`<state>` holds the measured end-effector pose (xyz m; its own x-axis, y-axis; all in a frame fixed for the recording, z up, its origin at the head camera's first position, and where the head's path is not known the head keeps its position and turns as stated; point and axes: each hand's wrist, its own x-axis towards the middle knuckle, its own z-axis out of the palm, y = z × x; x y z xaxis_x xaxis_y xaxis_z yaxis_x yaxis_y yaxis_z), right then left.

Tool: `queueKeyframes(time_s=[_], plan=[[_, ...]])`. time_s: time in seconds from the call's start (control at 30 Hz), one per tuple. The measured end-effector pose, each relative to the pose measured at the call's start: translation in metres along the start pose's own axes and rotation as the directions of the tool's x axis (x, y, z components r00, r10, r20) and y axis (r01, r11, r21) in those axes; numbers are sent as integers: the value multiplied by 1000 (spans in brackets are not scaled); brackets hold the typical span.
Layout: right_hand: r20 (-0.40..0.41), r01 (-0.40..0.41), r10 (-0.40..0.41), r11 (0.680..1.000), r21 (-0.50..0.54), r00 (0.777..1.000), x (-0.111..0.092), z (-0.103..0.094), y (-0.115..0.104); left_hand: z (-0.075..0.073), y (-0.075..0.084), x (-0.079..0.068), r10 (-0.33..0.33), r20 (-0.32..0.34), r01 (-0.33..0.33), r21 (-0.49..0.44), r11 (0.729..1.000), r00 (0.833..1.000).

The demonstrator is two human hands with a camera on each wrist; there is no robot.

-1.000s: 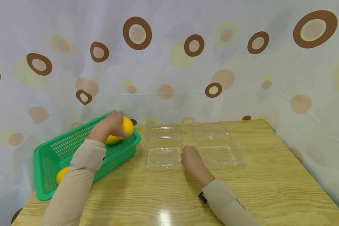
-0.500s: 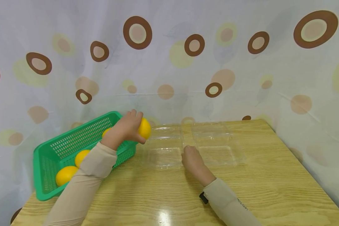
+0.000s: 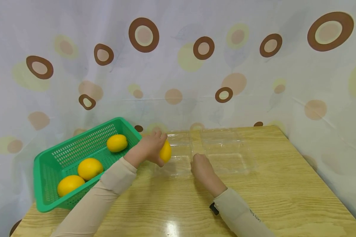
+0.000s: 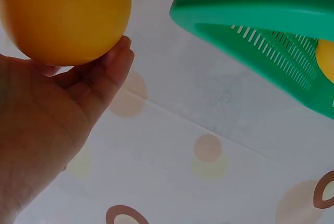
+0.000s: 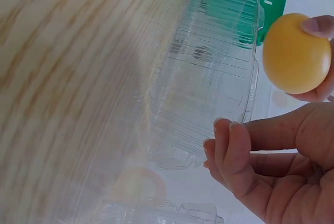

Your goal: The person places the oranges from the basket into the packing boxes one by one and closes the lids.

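My left hand [image 3: 149,148] grips a yellow lemon [image 3: 166,152], held in the air over the left side of a clear plastic box [image 3: 173,166]. In the left wrist view the fingers curl under the lemon [image 4: 68,15]. My right hand [image 3: 203,169] is at the near right corner of that box; the right wrist view shows its fingertips pinching the rim of the clear box [image 5: 209,78]. Left of both hands stands a green perforated basket [image 3: 38,184]. Inside lie three more lemons, one at the far end [image 3: 117,143] and two near the front.
A second clear plastic box [image 3: 228,161] stands just right of the first, a narrow gap between them. Both are on a wood-grain table [image 3: 284,197]. Behind the table hangs a pale curtain [image 3: 172,65] with brown and yellow circles.
My left hand has lifted the lemon out of the basket and carried it right to the first clear box. The lemons left in the basket have come into view. My right hand stays in place.
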<state>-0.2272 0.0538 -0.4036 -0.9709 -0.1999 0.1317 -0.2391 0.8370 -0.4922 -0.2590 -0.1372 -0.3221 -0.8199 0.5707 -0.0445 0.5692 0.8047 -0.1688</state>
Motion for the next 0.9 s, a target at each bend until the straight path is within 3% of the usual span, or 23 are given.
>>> queueKeyframes(time_s=[0.23,0.9], plan=[[3,-7,7,1000,9,1000,0,1,1,17,5,6,-36,67,36,4,999,997],[-20,10,-10,1000,13,1000,1,3,3,43,6,13,-15,206,23,-38,999,978]])
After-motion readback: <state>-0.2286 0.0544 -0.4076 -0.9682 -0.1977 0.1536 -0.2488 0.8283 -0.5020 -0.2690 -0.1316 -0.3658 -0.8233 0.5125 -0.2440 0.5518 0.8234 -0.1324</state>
